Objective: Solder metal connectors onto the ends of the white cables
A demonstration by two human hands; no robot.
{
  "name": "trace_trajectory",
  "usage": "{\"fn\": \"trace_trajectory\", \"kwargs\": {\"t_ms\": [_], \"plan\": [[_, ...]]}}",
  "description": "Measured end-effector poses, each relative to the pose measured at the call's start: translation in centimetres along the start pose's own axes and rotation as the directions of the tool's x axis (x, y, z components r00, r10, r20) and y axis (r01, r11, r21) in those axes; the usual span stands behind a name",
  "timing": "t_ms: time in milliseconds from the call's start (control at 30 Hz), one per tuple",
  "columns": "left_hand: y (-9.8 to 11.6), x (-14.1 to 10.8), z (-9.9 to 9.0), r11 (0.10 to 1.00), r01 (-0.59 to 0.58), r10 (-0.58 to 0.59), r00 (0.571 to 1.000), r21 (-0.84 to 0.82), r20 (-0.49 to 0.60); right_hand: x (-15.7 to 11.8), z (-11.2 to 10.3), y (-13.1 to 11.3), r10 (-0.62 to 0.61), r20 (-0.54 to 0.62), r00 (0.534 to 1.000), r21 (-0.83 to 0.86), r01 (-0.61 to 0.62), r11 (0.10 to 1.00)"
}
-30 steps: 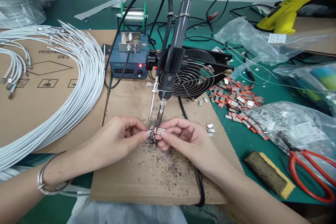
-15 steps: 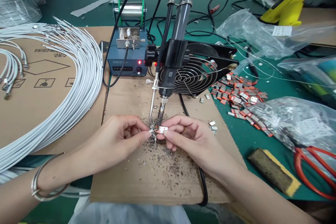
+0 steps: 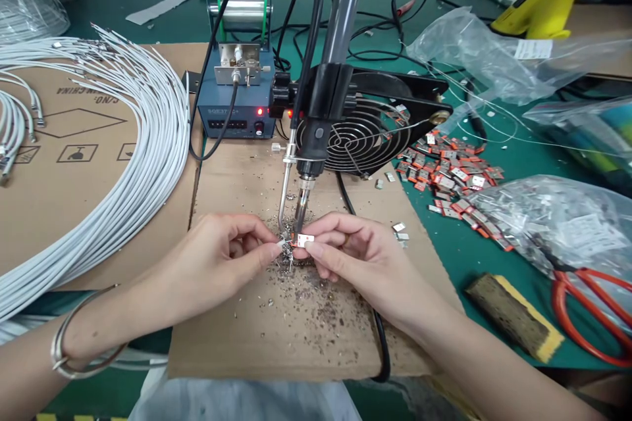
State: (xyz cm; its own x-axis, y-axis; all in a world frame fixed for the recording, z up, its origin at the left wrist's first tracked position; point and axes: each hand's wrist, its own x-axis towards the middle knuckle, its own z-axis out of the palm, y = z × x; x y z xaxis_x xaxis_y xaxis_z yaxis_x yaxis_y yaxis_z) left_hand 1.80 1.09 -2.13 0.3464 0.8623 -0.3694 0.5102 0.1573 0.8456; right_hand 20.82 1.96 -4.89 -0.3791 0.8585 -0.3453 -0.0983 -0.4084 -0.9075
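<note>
Between thumb and forefinger, my left hand (image 3: 241, 247) pinches the end of a thin white cable (image 3: 283, 243). My right hand (image 3: 353, 247) is closed on a small USB connector (image 3: 305, 241), metal-shelled with an orange-red end turned toward the cable. Cable end and connector meet under the tip of a mounted soldering iron (image 3: 301, 207); whether all of them touch is too small to tell. A thin metal solder feed tube (image 3: 283, 194) comes down just left of the iron. Bits of solder lie below the fingertips.
Behind stands a blue solder feeder (image 3: 237, 108) with a solder reel (image 3: 244, 11), beside a black fan (image 3: 350, 138). White cables (image 3: 162, 145) curve along the left. On the right lie many USB connectors (image 3: 449, 171), a sponge (image 3: 513, 316), red-handled scissors (image 3: 563, 316) and a yellow glue gun (image 3: 548, 0).
The view has shifted slightly. Both hands keep their grips, with the cable end and connector still held at the iron's tip.
</note>
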Motion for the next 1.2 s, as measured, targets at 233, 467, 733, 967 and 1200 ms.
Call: {"fn": "trace_trajectory", "kwargs": {"t_ms": [233,467,733,967,1200], "plan": [[0.78,0.07,-0.1,0.999,0.039,-0.039,0.999,-0.006,0.029,-0.01,-0.09,0.0,-0.027,0.026,0.999,0.021,0.027,0.999],[0.73,0.21,-0.11,0.999,0.024,-0.023,0.999,-0.026,0.026,-0.02,-0.09,-0.13,-0.024,0.034,0.999,0.047,0.023,0.999],[0.01,0.47,0.06,1.0,-0.003,0.003,1.0,-0.005,0.001,0.19,-0.05,0.08,-0.027,0.03,0.999,0.069,0.025,0.997],[0.47,0.31,0.01,1.0,0.014,-0.014,1.0,0.0,0.006,0.16,-0.07,0.13,-0.044,0.035,0.998,0.044,0.043,0.998],[0.43,0.37,-0.08,1.0,0.023,-0.023,1.0,-0.003,0.013,0.27,-0.05,0.04,-0.039,0.017,0.999,0.027,0.039,0.999]]}}
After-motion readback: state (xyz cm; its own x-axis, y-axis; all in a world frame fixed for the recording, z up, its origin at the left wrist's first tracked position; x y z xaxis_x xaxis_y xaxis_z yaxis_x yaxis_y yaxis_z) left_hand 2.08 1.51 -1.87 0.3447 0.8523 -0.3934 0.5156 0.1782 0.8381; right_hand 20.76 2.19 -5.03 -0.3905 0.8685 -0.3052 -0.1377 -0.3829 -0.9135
